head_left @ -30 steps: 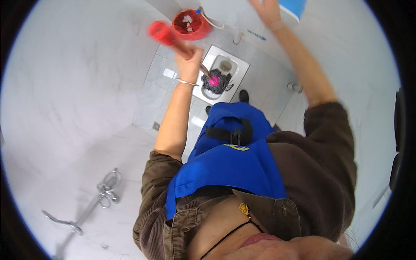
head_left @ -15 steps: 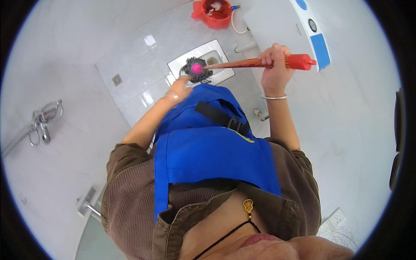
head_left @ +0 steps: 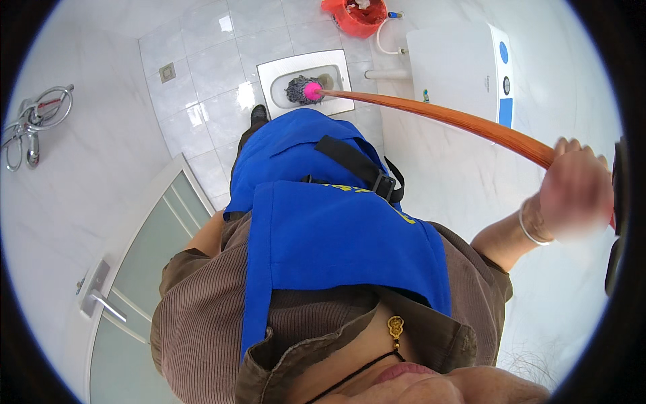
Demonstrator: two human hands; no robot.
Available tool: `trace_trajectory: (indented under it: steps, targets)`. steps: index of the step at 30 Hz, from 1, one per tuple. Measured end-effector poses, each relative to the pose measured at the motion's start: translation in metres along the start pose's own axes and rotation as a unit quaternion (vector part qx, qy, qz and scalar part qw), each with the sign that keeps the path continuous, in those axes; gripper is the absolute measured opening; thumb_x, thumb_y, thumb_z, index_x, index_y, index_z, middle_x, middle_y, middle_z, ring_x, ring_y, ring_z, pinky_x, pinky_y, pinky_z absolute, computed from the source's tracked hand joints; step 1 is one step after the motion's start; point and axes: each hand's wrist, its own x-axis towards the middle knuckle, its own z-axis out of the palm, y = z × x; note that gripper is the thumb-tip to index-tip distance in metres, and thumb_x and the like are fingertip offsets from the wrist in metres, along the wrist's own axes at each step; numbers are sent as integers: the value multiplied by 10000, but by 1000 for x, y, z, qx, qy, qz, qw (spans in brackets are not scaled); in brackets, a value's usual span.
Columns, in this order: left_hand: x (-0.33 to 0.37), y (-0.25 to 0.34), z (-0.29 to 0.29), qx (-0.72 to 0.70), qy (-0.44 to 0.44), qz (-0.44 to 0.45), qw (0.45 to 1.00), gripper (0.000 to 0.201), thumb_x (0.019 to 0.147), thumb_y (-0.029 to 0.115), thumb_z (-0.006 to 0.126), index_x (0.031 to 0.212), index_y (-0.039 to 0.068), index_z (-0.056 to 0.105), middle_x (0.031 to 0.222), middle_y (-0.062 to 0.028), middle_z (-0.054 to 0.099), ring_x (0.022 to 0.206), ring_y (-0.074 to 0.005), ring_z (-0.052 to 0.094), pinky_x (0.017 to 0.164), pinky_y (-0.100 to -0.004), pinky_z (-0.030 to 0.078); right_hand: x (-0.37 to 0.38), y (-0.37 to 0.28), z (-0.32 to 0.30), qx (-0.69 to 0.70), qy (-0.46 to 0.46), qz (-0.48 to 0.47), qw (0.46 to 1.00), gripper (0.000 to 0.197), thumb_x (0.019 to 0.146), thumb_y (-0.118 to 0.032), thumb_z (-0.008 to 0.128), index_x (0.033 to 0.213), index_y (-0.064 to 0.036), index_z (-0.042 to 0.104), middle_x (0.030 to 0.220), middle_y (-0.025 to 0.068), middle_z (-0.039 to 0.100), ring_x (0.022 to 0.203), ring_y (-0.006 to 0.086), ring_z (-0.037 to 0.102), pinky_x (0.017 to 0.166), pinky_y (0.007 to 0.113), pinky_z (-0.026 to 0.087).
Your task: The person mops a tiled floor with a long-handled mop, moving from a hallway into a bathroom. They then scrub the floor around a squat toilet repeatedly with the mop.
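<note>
- Wooden-handled mop (head_left: 444, 116): position?
- Grey head (head_left: 296, 89), pink hub (head_left: 313, 91) at 12 o'clock, in squat toilet (head_left: 266, 81). Handle (head_left: 501, 135) runs out toward 3.
- Grips?
- Right hand (head_left: 577, 185), 3 o'clock: wrapped round the handle. Left hand: out of sight, can't tell. Red bin (head_left: 360, 21): 1 o'clock from mop head.

A mop head (head_left: 296, 89) sits in a floor toilet (head_left: 342, 101) ahead of the person (head_left: 343, 242); its handle (head_left: 457, 120) runs right to the right hand (head_left: 577, 185). A bin (head_left: 365, 25) stands beyond the toilet, a tank (head_left: 447, 71) right of both. Leftward are a floor drain (head_left: 167, 72), a shower (head_left: 32, 128) and a door (head_left: 138, 276).
</note>
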Motion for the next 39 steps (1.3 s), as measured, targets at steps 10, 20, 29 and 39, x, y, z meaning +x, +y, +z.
trace_trajectory:
  steps: [10, 20, 29, 39]
  targets:
    - [15, -77, -20, 35, 31, -7, 999, 340, 785, 133, 596, 1095, -4, 577, 1124, -233, 597, 1059, -327, 586, 885, -426, 470, 30, -37, -29, 447, -5, 183, 876, 379, 865, -279, 514, 536, -215, 335, 454, -41, 337, 417, 69, 293, 479, 216, 287]
    - [24, -75, -23, 44, 22, 8, 999, 349, 787, 141, 604, 1106, 2, 580, 1128, -224, 600, 1058, -319, 588, 880, -418, 472, 32, -37, -17, 439, -1, 193, 877, 356, 864, -241, 487, 548, -207, 329, 451, -45, 337, 416, 67, 290, 492, 223, 296]
    - [28, -63, -24, 60, 6, 17, 998, 358, 789, 148, 611, 1116, 7, 582, 1131, -216, 604, 1057, -312, 591, 875, -410, 473, 31, -25, -10, 445, -5, 201, 873, 357, 854, -245, 494, 538, -206, 333, 449, -47, 337, 420, 68, 292, 502, 225, 297]
    - [27, -52, -26, 76, -7, 23, 997, 367, 791, 156, 620, 1126, 13, 585, 1134, -206, 607, 1056, -304, 593, 870, -402, 474, 32, -15, -8, 441, -10, 208, 873, 373, 846, -274, 516, 527, -215, 332, 447, -48, 334, 425, 67, 300, 509, 225, 297]
